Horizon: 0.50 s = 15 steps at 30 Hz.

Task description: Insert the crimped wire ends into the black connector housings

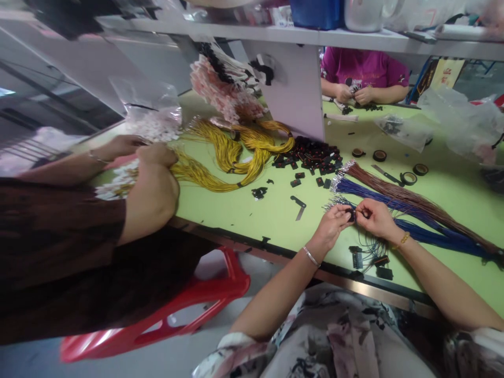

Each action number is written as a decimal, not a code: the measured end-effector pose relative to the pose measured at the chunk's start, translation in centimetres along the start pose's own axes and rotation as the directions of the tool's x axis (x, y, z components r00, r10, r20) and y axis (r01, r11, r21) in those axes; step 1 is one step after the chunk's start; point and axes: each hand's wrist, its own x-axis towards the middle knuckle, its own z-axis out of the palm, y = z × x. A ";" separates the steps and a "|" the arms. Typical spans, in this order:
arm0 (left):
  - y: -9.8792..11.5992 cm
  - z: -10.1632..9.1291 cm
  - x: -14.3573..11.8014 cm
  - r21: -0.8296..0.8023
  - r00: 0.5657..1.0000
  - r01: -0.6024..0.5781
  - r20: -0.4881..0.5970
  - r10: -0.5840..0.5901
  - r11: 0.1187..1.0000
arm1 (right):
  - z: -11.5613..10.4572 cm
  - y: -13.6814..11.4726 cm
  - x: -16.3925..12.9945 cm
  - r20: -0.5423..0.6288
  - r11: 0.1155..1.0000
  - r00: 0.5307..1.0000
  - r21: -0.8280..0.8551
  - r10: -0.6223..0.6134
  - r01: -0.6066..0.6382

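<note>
My left hand [333, 227] pinches a small black connector housing [350, 214] just above the green table. Close against it, my right hand [376, 218] is closed on what looks like a thin wire at the housing; the fingers hide most of it. Under my hands lie loose dark wires [368, 242] and several black connectors [385, 273] near the table's front edge. Beside my right hand stretch a blue wire bundle [425, 237] and a brown wire bundle [409, 199], with silvery terminals at their left ends.
A heap of black housings [315, 155] lies beyond my hands, with a folding blade [299, 207] nearer. Tape rolls [408, 178] and a knife [386, 173] are to the right. At left, a co-worker's arms [153, 184] reach over yellow wires [220, 149]. Another person [364, 79] works opposite.
</note>
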 end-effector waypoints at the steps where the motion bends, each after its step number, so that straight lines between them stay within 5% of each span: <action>1: 0.0 0.1 0.0 -0.003 1.000 -0.001 -0.013 0.001 1.000 | 0.1 0.1 0.0 0.007 1.000 1.000 -0.001 -0.006 0.006; 15: -0.2 0.9 -0.1 0.074 0.994 -0.050 -0.094 0.057 0.996 | 0.1 0.4 0.2 0.142 0.995 0.990 -0.095 -0.015 0.028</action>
